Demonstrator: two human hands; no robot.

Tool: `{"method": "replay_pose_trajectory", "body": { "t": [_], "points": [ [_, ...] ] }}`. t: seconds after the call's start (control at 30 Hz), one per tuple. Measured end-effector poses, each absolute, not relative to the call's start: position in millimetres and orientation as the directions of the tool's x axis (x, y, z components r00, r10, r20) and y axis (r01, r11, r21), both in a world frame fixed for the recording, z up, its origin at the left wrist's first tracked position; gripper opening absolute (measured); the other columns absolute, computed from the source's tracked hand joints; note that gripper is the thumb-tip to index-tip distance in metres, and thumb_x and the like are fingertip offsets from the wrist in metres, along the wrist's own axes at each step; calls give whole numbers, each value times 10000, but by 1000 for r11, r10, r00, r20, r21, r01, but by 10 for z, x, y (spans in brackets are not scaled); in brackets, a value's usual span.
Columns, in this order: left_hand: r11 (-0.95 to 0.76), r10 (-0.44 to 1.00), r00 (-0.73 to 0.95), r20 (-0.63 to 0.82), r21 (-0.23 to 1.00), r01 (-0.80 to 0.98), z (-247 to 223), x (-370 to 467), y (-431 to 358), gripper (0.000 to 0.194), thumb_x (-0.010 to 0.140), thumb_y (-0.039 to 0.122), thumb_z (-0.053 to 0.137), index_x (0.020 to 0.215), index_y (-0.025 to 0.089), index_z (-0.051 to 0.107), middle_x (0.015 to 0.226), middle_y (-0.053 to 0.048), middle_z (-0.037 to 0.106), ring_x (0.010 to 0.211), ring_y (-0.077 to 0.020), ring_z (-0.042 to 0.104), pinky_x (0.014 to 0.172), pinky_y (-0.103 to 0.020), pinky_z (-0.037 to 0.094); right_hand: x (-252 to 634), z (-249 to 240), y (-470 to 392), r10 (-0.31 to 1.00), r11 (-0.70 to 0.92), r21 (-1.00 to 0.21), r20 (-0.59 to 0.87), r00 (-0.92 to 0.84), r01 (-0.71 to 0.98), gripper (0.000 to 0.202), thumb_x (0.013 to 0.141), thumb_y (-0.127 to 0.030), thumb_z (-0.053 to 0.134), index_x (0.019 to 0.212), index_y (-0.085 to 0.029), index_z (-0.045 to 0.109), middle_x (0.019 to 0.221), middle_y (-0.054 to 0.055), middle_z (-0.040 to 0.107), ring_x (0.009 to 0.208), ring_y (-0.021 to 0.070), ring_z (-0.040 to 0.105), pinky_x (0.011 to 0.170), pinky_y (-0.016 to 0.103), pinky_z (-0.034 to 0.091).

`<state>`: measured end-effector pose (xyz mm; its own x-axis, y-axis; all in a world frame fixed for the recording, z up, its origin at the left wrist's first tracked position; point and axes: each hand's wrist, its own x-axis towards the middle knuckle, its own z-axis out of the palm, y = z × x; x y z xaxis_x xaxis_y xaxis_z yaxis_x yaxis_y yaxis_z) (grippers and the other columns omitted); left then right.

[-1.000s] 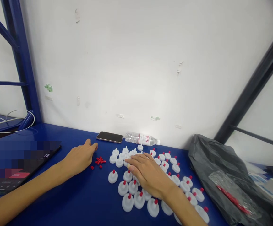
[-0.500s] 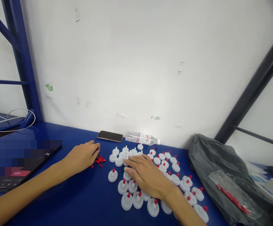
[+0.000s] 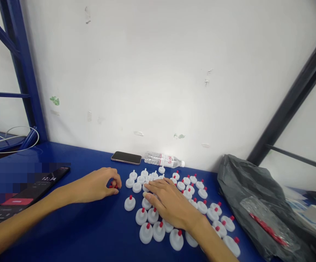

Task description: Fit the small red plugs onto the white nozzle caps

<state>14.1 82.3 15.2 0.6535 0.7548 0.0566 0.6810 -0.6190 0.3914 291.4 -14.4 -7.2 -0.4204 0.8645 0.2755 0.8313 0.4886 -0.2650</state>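
My left hand (image 3: 103,184) is over the small red caps (image 3: 113,186) on the blue table, its fingers curled down around them and its thumb beside them; the caps are mostly hidden. My right hand (image 3: 170,200) lies palm down with its fingers stretched out over the group of white round pieces with nozzles. Several white pieces (image 3: 136,187) behind its fingertips have bare nozzles. Others, such as the white piece with a red tip (image 3: 130,203) between my hands, carry red caps, and more of these stand in front and to the right.
A phone (image 3: 126,157) and a clear bottle (image 3: 163,159) lie along the wall. At the left, a larger dark device (image 3: 24,198) shows a lit screen. A dark grey bag (image 3: 252,196) with a clear packet of red pieces (image 3: 269,225) on it lies at the right.
My left hand has moved slightly right, and its fingers have curled down over the red caps. My right hand stays on the white pieces.
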Motion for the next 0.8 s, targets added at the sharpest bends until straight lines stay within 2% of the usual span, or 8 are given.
{"method": "replay_pose_trajectory", "body": {
  "t": [0.23,0.37,0.43,0.53,0.6,0.67,0.8],
  "points": [
    [-641,739,671,61,369,673,43,151,858,166,885,347,615,839,272,756,921,-28,716,879,-224,658,764,-301,462,2917,-48,-163,843,507,-204,318,-434,837,419,1108,-445,379,1384,-242,620,1368,67,688,1316,248,589,1185,516,340],
    [-654,739,659,138,377,656,79,224,817,215,939,394,555,905,252,713,959,-32,708,887,-209,657,784,-294,468,2947,-48,-121,806,496,-128,436,-400,859,403,1045,-408,566,1408,-233,592,1389,90,671,1304,281,595,1161,542,357],
    [-651,742,646,180,419,632,144,267,769,260,969,432,515,952,253,702,963,-20,716,863,-192,659,765,-280,474,2960,-45,-97,760,497,-104,530,-375,861,412,991,-371,671,1376,-239,608,1350,91,694,1258,286,623,1137,532,377],
    [-606,764,611,206,554,571,228,323,679,306,966,491,523,976,255,717,895,7,727,661,-142,607,625,-254,458,2952,-17,-91,682,519,-100,648,-340,849,316,942,-332,745,1237,-251,667,1184,61,760,1103,257,687,1056,470,434],
    [-571,785,580,219,620,538,238,350,625,325,945,523,557,989,253,734,887,12,733,561,-114,530,556,-247,429,2926,15,-111,640,529,-98,699,-320,843,188,942,-277,740,1119,-245,685,1065,35,769,987,232,698,958,416,477],
    [-564,794,553,253,648,512,209,370,587,334,928,540,592,989,253,751,898,6,739,570,-112,508,550,-246,419,2890,44,-142,629,530,-106,715,-306,841,112,964,-217,687,1074,-235,672,1027,34,747,917,217,689,860,372,501],
    [-620,755,552,355,659,425,113,401,552,317,950,512,595,1038,260,765,950,-14,743,722,-143,583,599,-243,440,2820,65,-191,657,594,-114,640,-398,797,180,990,-171,572,1150,-226,635,1082,58,698,883,197,679,762,321,519]
  ]
}}
